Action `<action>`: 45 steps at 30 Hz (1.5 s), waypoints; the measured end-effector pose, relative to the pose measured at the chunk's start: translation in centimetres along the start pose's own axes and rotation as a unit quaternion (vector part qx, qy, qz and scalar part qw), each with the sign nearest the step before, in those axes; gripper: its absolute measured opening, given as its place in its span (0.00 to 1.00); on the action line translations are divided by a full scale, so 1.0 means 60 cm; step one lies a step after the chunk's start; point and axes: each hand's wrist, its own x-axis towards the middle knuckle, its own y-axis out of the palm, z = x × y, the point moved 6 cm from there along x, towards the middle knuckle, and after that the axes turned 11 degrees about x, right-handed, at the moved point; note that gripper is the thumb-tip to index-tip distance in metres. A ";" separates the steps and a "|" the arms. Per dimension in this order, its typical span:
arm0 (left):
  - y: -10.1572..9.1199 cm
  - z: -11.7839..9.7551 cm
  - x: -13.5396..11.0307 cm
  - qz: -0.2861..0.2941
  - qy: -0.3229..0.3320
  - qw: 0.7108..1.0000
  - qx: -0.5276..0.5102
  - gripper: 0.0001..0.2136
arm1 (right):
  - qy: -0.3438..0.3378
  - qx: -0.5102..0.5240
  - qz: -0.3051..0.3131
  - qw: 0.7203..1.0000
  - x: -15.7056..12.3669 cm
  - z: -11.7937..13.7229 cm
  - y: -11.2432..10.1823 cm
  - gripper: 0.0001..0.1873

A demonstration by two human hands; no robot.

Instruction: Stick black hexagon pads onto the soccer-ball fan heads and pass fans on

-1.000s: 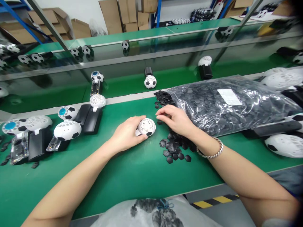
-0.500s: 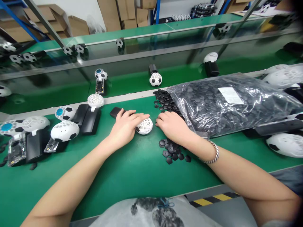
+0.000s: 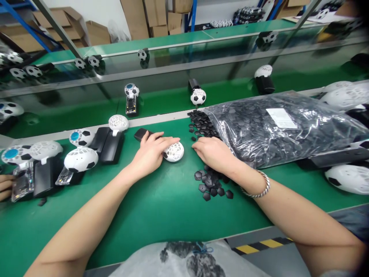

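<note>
My left hand (image 3: pixel 151 152) lies over a device with a white football-shaped head (image 3: pixel 173 151) and a black body (image 3: pixel 141 134). Its index finger reaches across the top of the head, the other fingers are spread towards the body, and the thumb is mostly hidden. The head shows open lattice cells. Just right of it, my right hand (image 3: pixel 211 152) is closed in a pinch; whatever sits between the fingertips is too small to make out. Loose black pentagon pieces (image 3: pixel 211 184) lie below that hand, and more black pieces (image 3: pixel 201 122) spill from a clear bag (image 3: pixel 250 123) beyond it.
Several football-headed devices (image 3: pixel 81 158) stand on the green table at left, where another person's hand (image 3: pixel 5 186) touches one. More white heads (image 3: pixel 348 177) lie at right. Behind a metal edge, a green conveyor (image 3: pixel 164 100) carries spaced devices.
The devices on the conveyor have shifted right. My right hand has drawn slightly away from the football head, which sits a little further left. Another person's hand has appeared at the left edge.
</note>
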 end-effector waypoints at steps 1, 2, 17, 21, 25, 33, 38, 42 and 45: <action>0.000 0.000 0.000 0.003 0.001 1.000 -0.004 0.33 | 0.019 0.008 -0.015 1.000 -0.003 -0.005 -0.010 0.11; -0.001 0.000 0.000 0.007 0.003 1.000 -0.009 0.33 | 0.040 0.020 -0.035 0.998 -0.006 -0.011 -0.022 0.10; -0.003 0.018 -0.003 -0.012 -0.008 1.000 -0.028 0.33 | -0.064 -0.098 0.089 0.989 0.061 -0.003 -0.001 0.07; -0.001 0.030 -0.001 -0.012 -0.015 0.999 -0.048 0.31 | -0.062 -0.094 0.058 0.992 0.058 -0.004 -0.002 0.09; 0.001 0.023 -0.002 0.008 0.014 0.996 -0.088 0.32 | -0.028 0.144 -0.032 0.989 0.050 0.004 -0.033 0.12; 0.006 0.020 -0.003 -0.014 -0.001 0.995 -0.096 0.32 | -0.112 0.325 -0.076 0.936 0.019 0.051 -0.032 0.07; 0.007 0.021 -0.003 -0.013 -0.008 0.996 -0.091 0.32 | -0.133 0.251 -0.094 0.954 0.016 0.055 -0.024 0.06; 0.005 0.019 -0.002 -0.017 -0.011 0.996 -0.090 0.33 | -0.127 0.272 -0.083 0.950 0.017 0.059 -0.020 0.06; 0.004 0.018 -0.001 -0.027 -0.021 0.995 -0.097 0.32 | -0.135 0.278 -0.093 0.947 0.018 0.064 -0.020 0.07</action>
